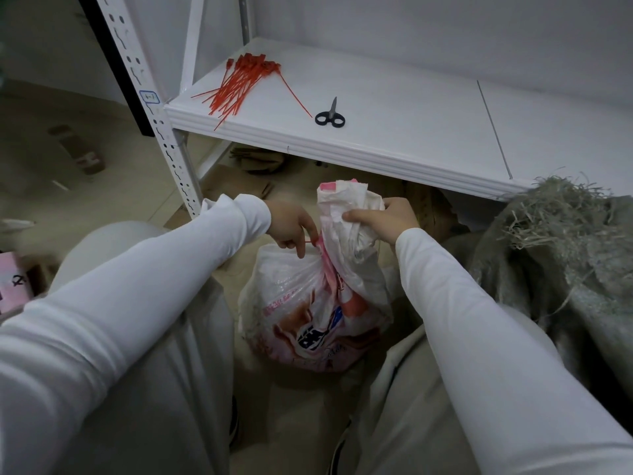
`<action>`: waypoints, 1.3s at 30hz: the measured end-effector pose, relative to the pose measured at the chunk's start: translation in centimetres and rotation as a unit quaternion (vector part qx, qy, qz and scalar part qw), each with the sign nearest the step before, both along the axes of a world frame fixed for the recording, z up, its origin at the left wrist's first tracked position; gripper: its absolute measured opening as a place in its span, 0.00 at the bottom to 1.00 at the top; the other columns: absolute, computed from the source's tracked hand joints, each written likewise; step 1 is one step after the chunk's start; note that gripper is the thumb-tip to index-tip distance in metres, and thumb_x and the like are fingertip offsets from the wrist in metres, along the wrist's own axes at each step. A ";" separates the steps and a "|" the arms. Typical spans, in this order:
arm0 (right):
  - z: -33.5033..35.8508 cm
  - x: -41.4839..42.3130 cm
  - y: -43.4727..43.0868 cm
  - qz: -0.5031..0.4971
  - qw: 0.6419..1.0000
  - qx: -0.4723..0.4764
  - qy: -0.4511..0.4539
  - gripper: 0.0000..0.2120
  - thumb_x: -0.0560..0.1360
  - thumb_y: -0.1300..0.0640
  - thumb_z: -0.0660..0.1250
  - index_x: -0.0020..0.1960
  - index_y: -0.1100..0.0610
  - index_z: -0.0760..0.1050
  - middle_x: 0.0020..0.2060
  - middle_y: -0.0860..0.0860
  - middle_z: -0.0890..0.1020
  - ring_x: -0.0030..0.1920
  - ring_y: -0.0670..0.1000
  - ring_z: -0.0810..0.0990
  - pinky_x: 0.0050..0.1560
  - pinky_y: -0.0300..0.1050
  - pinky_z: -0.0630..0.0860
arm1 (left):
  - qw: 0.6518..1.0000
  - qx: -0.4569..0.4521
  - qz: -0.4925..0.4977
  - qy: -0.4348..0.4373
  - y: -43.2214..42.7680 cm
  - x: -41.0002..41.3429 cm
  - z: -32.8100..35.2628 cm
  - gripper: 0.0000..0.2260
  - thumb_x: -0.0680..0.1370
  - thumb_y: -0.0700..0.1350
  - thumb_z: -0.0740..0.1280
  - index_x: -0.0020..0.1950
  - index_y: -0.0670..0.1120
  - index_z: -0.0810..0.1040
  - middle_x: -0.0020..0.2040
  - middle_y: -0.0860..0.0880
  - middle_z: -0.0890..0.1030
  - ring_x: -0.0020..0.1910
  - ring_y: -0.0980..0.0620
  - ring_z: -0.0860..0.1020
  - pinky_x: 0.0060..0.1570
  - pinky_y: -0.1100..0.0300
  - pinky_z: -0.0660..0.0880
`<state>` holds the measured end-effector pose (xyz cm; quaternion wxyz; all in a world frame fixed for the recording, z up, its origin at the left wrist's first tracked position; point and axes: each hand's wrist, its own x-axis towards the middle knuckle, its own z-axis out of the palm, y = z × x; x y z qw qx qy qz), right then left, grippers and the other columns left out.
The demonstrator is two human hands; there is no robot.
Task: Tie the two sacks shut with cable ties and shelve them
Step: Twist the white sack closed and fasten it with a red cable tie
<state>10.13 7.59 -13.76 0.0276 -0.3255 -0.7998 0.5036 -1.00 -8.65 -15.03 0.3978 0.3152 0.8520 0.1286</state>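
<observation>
A white woven sack (308, 310) with pink and brown print stands on the floor between my knees. Its neck is gathered into a bunch. My right hand (387, 217) grips the bunched top of the sack. My left hand (294, 228) pinches a red cable tie (313, 242) at the sack's neck. A second sack (565, 262), grey and open, stands at the right with shredded paper spilling from its mouth. A heap of red cable ties (239, 85) lies on the white shelf (394, 108).
Black-handled scissors (330, 114) lie on the shelf beside the ties. The shelf's perforated white upright (164, 132) stands at the left. Flattened cardboard (246, 173) lies on the floor under the shelf. A pink box (12, 282) sits at the far left.
</observation>
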 end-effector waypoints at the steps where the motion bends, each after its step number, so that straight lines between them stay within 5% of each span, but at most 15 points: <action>1: 0.0 0.0 -0.1 0.003 1.000 0.001 0.003 0.18 0.64 0.51 0.79 0.47 0.57 0.78 0.40 0.49 0.80 0.42 0.48 0.79 0.41 0.41 0.75 | 1.000 -0.009 -0.009 0.022 0.1 0.1 -0.1 0.15 0.74 0.36 0.67 0.58 0.49 0.80 0.50 0.41 0.84 0.35 0.51 0.73 0.38 0.63 0.73; 3: 0.0 -0.2 -0.2 0.010 1.000 0.009 0.007 0.15 0.66 0.52 0.78 0.45 0.57 0.77 0.39 0.49 0.79 0.40 0.47 0.78 0.38 0.39 0.73 | 0.998 -0.021 -0.022 0.054 0.5 0.3 -0.2 0.13 0.76 0.36 0.64 0.57 0.47 0.79 0.47 0.45 0.83 0.36 0.52 0.74 0.36 0.64 0.72; 7: -0.2 -0.7 -0.3 -0.013 0.999 0.040 0.011 0.18 0.67 0.51 0.77 0.51 0.61 0.80 0.47 0.54 0.82 0.49 0.53 0.80 0.50 0.46 0.76 | 0.997 -0.040 -0.018 0.070 1.6 1.6 -0.8 0.10 0.79 0.37 0.57 0.55 0.39 0.77 0.39 0.49 0.76 0.34 0.52 0.71 0.32 0.66 0.70; 11: -0.1 -0.9 -0.4 -0.034 0.998 0.055 0.002 0.18 0.69 0.51 0.76 0.52 0.61 0.79 0.49 0.55 0.81 0.49 0.53 0.78 0.46 0.42 0.71 | 0.992 0.019 0.010 0.123 2.5 3.6 -1.5 0.14 0.81 0.42 0.55 0.53 0.36 0.77 0.50 0.40 0.77 0.50 0.43 0.74 0.50 0.56 0.68; 15: -0.2 -0.9 -0.6 -0.087 0.995 0.055 0.011 0.21 0.69 0.52 0.75 0.58 0.62 0.78 0.55 0.57 0.81 0.54 0.56 0.80 0.46 0.43 0.73 | 0.987 0.060 0.015 0.147 2.8 4.9 -1.7 0.14 0.79 0.54 0.60 0.36 0.48 0.70 0.39 0.47 0.75 0.39 0.49 0.72 0.44 0.57 0.66; 21: -0.6 -0.7 -1.8 -0.120 0.992 0.043 0.028 0.16 0.71 0.54 0.74 0.54 0.61 0.80 0.53 0.56 0.82 0.42 0.51 0.77 0.41 0.40 0.71 | 0.970 0.109 0.074 0.203 3.7 7.0 -3.0 0.27 0.66 0.72 0.65 0.42 0.48 0.75 0.37 0.48 0.79 0.36 0.51 0.77 0.39 0.57 0.76; 25: -0.2 -0.5 -2.2 -0.070 0.996 0.047 0.038 0.19 0.70 0.52 0.75 0.57 0.61 0.80 0.52 0.55 0.82 0.51 0.53 0.80 0.45 0.40 0.72 | 0.964 0.125 0.127 0.200 3.9 7.0 -3.1 0.25 0.72 0.68 0.62 0.46 0.45 0.76 0.42 0.45 0.80 0.40 0.48 0.77 0.39 0.57 0.72; 28: 0.3 -0.7 -1.8 0.012 0.999 0.033 -0.002 0.14 0.69 0.51 0.75 0.48 0.59 0.81 0.46 0.54 0.82 0.49 0.53 0.81 0.45 0.43 0.75 | 0.963 0.157 0.134 0.172 3.8 6.8 -3.7 0.24 0.77 0.64 0.58 0.54 0.45 0.77 0.46 0.45 0.81 0.41 0.48 0.77 0.41 0.57 0.71; 30: 0.7 -0.7 -1.2 0.035 0.999 -0.020 -0.008 0.08 0.69 0.55 0.73 0.42 0.59 0.79 0.45 0.56 0.82 0.49 0.55 0.81 0.50 0.49 0.80 | 0.964 0.168 0.130 0.160 3.6 6.5 -4.0 0.23 0.78 0.63 0.54 0.58 0.47 0.77 0.50 0.45 0.81 0.44 0.47 0.77 0.45 0.56 0.73; 33: 1.1 -0.9 0.0 0.027 0.994 -0.105 -0.018 0.08 0.71 0.60 0.65 0.48 0.63 0.77 0.47 0.59 0.81 0.51 0.58 0.81 0.55 0.53 0.80 | 0.970 0.134 0.119 0.167 3.0 6.0 -3.9 0.22 0.79 0.63 0.47 0.54 0.53 0.76 0.49 0.49 0.79 0.47 0.48 0.77 0.51 0.54 0.72; 37: 0.5 -1.4 0.6 0.078 0.992 0.046 -0.089 0.13 0.76 0.58 0.60 0.56 0.61 0.78 0.55 0.59 0.81 0.52 0.57 0.80 0.57 0.54 0.77 | 0.968 0.117 0.091 0.204 2.8 6.0 -3.9 0.21 0.82 0.55 0.45 0.63 0.51 0.73 0.56 0.46 0.80 0.55 0.45 0.78 0.55 0.55 0.71; 39: 1.0 -1.6 0.6 0.094 0.988 0.064 -0.102 0.16 0.80 0.60 0.56 0.63 0.66 0.74 0.62 0.63 0.77 0.60 0.62 0.76 0.64 0.57 0.73 | 0.967 0.143 0.118 0.174 3.0 6.1 -3.9 0.19 0.83 0.50 0.46 0.67 0.47 0.70 0.59 0.42 0.79 0.57 0.43 0.77 0.53 0.56 0.69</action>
